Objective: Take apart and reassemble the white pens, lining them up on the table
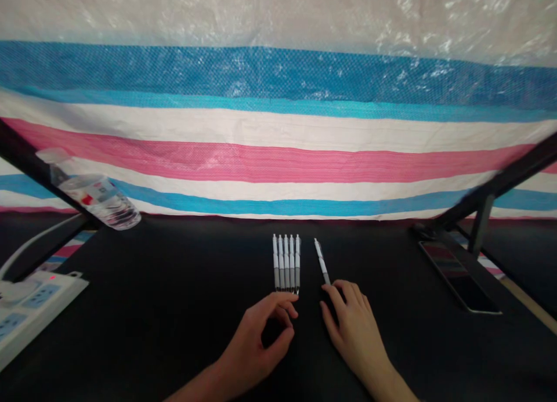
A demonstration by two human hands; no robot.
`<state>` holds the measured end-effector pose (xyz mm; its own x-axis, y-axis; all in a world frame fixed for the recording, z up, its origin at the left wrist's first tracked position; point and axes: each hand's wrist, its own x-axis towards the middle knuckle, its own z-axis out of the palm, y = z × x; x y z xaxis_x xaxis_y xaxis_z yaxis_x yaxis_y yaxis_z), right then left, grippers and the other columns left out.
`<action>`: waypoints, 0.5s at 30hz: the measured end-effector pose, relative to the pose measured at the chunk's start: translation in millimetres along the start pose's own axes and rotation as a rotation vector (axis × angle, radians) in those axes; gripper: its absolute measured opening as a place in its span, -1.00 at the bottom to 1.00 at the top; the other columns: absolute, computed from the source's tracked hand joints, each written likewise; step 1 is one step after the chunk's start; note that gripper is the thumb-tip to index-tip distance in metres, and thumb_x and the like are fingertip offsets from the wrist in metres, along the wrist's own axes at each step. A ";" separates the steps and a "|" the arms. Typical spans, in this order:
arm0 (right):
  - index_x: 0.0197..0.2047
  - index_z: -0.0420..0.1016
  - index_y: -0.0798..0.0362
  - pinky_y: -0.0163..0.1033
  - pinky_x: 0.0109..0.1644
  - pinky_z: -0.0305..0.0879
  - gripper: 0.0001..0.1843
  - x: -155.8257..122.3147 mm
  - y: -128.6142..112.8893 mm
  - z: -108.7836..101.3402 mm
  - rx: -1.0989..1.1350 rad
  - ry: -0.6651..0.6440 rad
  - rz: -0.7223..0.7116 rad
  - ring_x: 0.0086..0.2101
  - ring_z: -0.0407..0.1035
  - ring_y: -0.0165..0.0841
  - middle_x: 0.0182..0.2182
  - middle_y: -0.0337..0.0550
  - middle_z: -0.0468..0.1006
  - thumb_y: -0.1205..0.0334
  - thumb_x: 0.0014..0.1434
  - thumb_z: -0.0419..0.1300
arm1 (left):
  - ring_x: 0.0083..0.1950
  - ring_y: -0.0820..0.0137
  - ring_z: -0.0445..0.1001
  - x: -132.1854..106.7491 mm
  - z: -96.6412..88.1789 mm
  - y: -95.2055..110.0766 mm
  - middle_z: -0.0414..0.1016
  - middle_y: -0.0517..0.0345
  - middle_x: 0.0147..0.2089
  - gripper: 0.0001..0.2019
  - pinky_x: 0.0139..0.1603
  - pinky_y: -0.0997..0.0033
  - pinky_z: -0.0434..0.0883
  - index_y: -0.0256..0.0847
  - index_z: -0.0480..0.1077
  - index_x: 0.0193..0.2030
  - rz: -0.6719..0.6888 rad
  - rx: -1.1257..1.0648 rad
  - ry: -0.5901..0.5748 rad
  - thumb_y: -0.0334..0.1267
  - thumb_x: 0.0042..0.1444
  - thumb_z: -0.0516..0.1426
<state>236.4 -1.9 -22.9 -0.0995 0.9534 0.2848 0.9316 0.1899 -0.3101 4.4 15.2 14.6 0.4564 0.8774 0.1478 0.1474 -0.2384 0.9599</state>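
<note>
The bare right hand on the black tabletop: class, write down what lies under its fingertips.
A slim white-and-grey pen lies on the black tabletop and runs under the fingertips of the right hand; its lower end is hidden there, so its tip cannot be seen.

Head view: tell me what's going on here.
A person's left hand curls beside the lower ends of five slim white-and-grey pens lying side by side on a black tabletop. The right hand lies flat, its fingers at the lower end of a sixth, separate white-and-grey pen. A white power strip sits to the left, and a black smartphone lies to the right.
</note>
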 end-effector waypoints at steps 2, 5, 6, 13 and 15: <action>-0.09 0.45 0.00 0.01 -0.13 0.38 -0.84 2.6 0.9 -1.7 0.089 0.001 0.022 -0.16 0.40 -0.08 -0.17 0.02 0.46 0.25 0.33 0.07 | -0.21 0.32 0.55 -4.0 2.1 -3.1 0.55 0.09 -0.19 -0.62 -0.06 0.25 0.50 -0.10 0.40 0.11 0.001 0.004 0.017 -0.44 0.16 0.13; -0.19 0.39 -0.02 -0.12 -0.21 0.39 -0.88 4.5 2.3 -5.8 0.297 0.037 0.072 -0.29 0.39 -0.21 -0.25 -0.06 0.43 0.26 0.35 0.04 | -0.22 0.33 0.54 -10.0 2.9 -6.4 0.53 0.14 -0.25 -0.65 -0.09 0.30 0.48 -0.08 0.38 0.10 -0.013 -0.013 0.039 -0.43 0.19 0.12; -0.21 0.37 -0.02 -0.16 -0.26 0.38 -0.89 4.1 2.6 -7.4 0.352 0.065 0.102 -0.33 0.38 -0.24 -0.28 -0.09 0.42 0.24 0.36 0.04 | -0.23 0.34 0.53 -11.8 2.9 -6.9 0.53 0.14 -0.26 -0.66 -0.10 0.31 0.48 -0.07 0.38 0.10 -0.012 -0.019 0.042 -0.43 0.20 0.12; -0.17 0.32 -0.04 -0.25 -0.34 0.35 -0.85 -7.9 -2.2 -18.2 0.760 0.489 0.307 -0.37 0.39 -0.33 -0.26 -0.14 0.44 0.15 0.31 0.24 | -0.33 0.38 0.46 -16.4 4.7 -8.9 0.50 0.16 -0.31 -0.67 -0.27 0.39 0.41 -0.05 0.37 0.12 -0.034 -0.104 0.051 -0.36 0.23 0.13; -0.19 0.30 -0.05 -0.27 -0.39 0.34 -0.85 -9.0 -5.9 -20.2 0.995 0.429 0.320 -0.44 0.37 -0.38 -0.31 -0.20 0.43 0.16 0.33 0.22 | -0.34 0.38 0.45 -15.7 6.8 -10.3 0.50 0.17 -0.30 -0.55 -0.28 0.38 0.41 -0.02 0.27 0.25 -0.134 -0.182 0.078 -0.32 0.23 0.16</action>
<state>238.8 -16.3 -5.4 0.4001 0.8690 0.2912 0.1813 0.2364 -0.9546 1.6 1.1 0.8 0.3735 0.9272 0.0275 0.0378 -0.0448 0.9983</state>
